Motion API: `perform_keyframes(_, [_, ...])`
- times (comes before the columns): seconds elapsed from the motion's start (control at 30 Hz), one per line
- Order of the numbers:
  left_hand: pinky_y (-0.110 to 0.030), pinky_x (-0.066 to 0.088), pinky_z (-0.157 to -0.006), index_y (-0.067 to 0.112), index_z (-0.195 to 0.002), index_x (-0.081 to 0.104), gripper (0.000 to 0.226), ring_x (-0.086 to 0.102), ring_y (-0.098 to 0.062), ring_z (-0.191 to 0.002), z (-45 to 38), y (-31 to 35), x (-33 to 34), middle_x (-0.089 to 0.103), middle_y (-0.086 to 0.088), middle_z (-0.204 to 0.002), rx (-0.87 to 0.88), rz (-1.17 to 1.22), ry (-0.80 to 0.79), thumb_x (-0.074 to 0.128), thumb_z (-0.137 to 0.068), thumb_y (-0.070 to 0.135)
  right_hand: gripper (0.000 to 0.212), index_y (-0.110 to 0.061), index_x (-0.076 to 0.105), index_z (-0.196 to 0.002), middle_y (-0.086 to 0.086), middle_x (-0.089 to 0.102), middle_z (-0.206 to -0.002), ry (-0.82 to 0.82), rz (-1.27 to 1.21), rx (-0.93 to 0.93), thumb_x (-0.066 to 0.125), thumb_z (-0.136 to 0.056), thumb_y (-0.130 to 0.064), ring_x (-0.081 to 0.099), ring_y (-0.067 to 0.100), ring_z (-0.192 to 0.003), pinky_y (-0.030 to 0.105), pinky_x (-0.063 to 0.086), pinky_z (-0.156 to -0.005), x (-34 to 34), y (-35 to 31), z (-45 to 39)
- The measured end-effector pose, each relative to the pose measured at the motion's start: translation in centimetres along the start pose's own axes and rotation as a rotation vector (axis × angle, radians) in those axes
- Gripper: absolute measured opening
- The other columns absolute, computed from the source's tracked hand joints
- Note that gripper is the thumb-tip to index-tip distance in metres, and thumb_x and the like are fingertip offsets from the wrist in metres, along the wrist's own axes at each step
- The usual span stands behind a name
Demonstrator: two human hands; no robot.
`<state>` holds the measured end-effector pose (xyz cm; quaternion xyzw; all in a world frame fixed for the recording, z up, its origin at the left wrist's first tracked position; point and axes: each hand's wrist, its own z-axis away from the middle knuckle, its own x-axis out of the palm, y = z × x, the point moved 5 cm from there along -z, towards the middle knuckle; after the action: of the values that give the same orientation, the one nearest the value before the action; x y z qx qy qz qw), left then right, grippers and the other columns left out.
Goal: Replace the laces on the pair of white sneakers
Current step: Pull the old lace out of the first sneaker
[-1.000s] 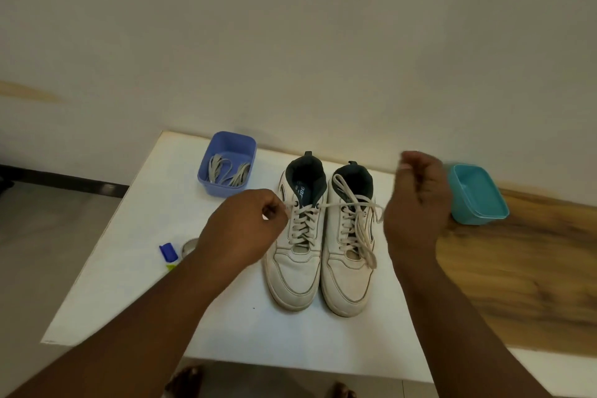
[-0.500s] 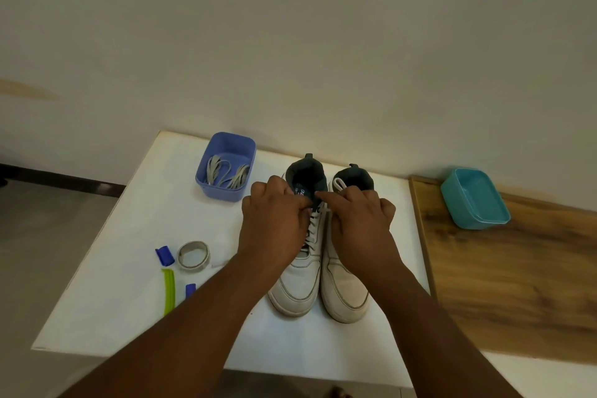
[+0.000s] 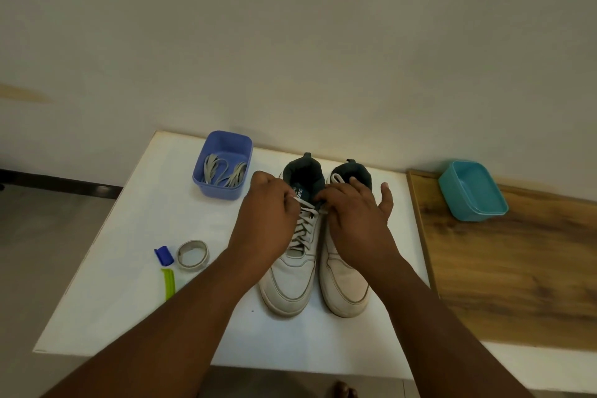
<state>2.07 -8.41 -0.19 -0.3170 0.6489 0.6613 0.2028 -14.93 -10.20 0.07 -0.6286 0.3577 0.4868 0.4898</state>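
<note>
Left fingers: the left hand (image 3: 268, 216) has its fingers curled together, pinching the lace (image 3: 303, 226) at the top eyelets of the left sneaker (image 3: 290, 281), likely to draw the lace out of its holes.
Right fingers: the right hand (image 3: 355, 220) lies over the right sneaker (image 3: 345, 287); forefinger and thumb reach across to the same lace end, but whether they clamp it I cannot tell. The other fingers are spread apart.
Lace under the fingers: crossed through the eyelets just below both hands, so the old lace looks not yet removed.
Beyond the left fingers: a purple tub (image 3: 223, 165) holds loose laces (image 3: 224, 171), probably the replacements, kept within reach.
Beyond the right fingers: a teal tub (image 3: 473, 191), well apart, on a wooden board (image 3: 517, 268).
Nearer the wrist: a tape roll (image 3: 193, 255), a blue cap (image 3: 164, 255), a green strip (image 3: 169, 284).
Surface: a white table (image 3: 129, 268).
Room: a plain pale wall (image 3: 290, 42) behind.
</note>
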Motion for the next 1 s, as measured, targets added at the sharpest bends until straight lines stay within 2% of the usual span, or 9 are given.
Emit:
perform_keyframes(0.1, [-0.025,0.045,-0.078,0.018,-0.099,0.064,0.012,0.057,-0.013,-0.085,0.2,-0.3,0.0,0.051,-0.005,-0.115,-0.020,0.011,-0.039,0.053,-0.097,0.023,0.031,-0.039,0.066,-0.118,-0.014,0.061,-0.133,0.027,-0.054,0.021,0.051,-0.100,-0.018,0.034,0.023,-0.148,0.058,-0.008,-0.121,0.0,-0.1,0.0])
perform_keyframes(0.17, [-0.037,0.047,-0.095,0.029,-0.112,0.066,0.020,0.051,-0.019,-0.113,0.2,0.0,0.3,0.050,-0.001,-0.130,0.023,-0.075,-0.073,0.056,-0.095,0.035,0.032,-0.037,0.069,-0.118,-0.012,0.063,-0.130,0.041,-0.090,0.026,0.054,-0.100,-0.015,0.037,0.023,-0.146,0.059,-0.005,-0.122,0.0,-0.2,-0.1])
perform_keyframes(0.3, [-0.048,0.022,-0.114,0.044,-0.125,0.063,0.032,0.020,-0.023,-0.146,0.2,0.1,0.6,0.034,0.007,-0.155,0.085,-0.290,-0.085,0.054,-0.096,0.052,0.031,-0.036,0.071,-0.115,-0.010,0.065,-0.122,0.094,-0.125,0.005,0.058,-0.098,-0.014,0.043,0.025,-0.141,0.057,0.001,-0.122,-0.3,-0.6,-0.1])
perform_keyframes(0.4, [-0.048,0.023,-0.114,0.041,-0.113,0.069,0.020,0.024,-0.021,-0.144,0.1,-0.4,1.0,0.044,0.008,-0.148,0.096,-0.246,-0.067,0.061,-0.095,0.044,0.031,-0.037,0.070,-0.116,-0.010,0.063,-0.123,0.092,-0.098,-0.006,0.060,-0.097,-0.015,0.042,0.025,-0.141,0.056,0.001,-0.122,-0.2,-0.6,-0.1])
perform_keyframes(0.53, [-0.049,0.048,-0.098,0.032,-0.101,0.068,0.010,0.054,-0.017,-0.116,-0.6,-0.2,-1.3,0.062,0.008,-0.118,0.057,0.137,0.188,0.058,-0.098,0.032,0.037,-0.041,0.066,-0.120,-0.011,0.061,-0.128,0.057,-0.040,0.007,0.064,-0.095,-0.015,0.039,0.024,-0.143,0.058,0.000,-0.122,0.1,-0.6,-0.2])
perform_keyframes(0.6, [-0.050,0.050,-0.094,0.032,-0.102,0.068,0.011,0.056,-0.019,-0.114,-1.0,-0.8,-2.1,0.063,0.007,-0.115,0.052,0.128,0.249,0.058,-0.098,0.033,0.038,-0.042,0.066,-0.120,-0.011,0.060,-0.128,0.057,-0.045,0.012,0.066,-0.094,-0.014,0.039,0.023,-0.143,0.057,-0.001,-0.122,0.1,-0.5,-0.2])
perform_keyframes(0.8, [-0.055,0.015,-0.119,0.046,-0.118,0.068,0.028,0.013,-0.028,-0.152,0.2,-0.7,1.2,0.034,0.005,-0.159,0.059,-0.250,-0.063,0.057,-0.094,0.056,0.036,-0.038,0.072,-0.114,-0.011,0.065,-0.122,0.109,-0.072,-0.003,0.066,-0.093,-0.010,0.043,0.022,-0.140,0.043,-0.009,-0.118,-0.3,-0.7,-0.2])
perform_keyframes(0.93, [-0.054,0.014,-0.119,0.041,-0.108,0.073,0.021,0.014,-0.026,-0.151,-0.2,-0.5,1.1,0.039,0.007,-0.155,0.074,-0.260,-0.063,0.061,-0.093,0.050,0.034,-0.039,0.072,-0.113,-0.012,0.065,-0.122,0.106,-0.089,-0.009,0.067,-0.094,-0.012,0.043,0.022,-0.141,0.051,-0.003,-0.121,-0.3,-0.5,-0.1])
perform_keyframes(1.0, [-0.052,0.024,-0.117,0.036,-0.103,0.074,0.015,0.027,-0.024,-0.145,-0.1,0.2,0.9,0.048,0.009,-0.144,0.112,-0.177,-0.022,0.062,-0.094,0.040,0.030,-0.040,0.072,-0.110,-0.014,0.066,-0.121,0.108,-0.091,-0.006,0.066,-0.095,-0.014,0.043,0.022,-0.141,0.055,-0.001,-0.121,-0.4,-0.4,-0.1])
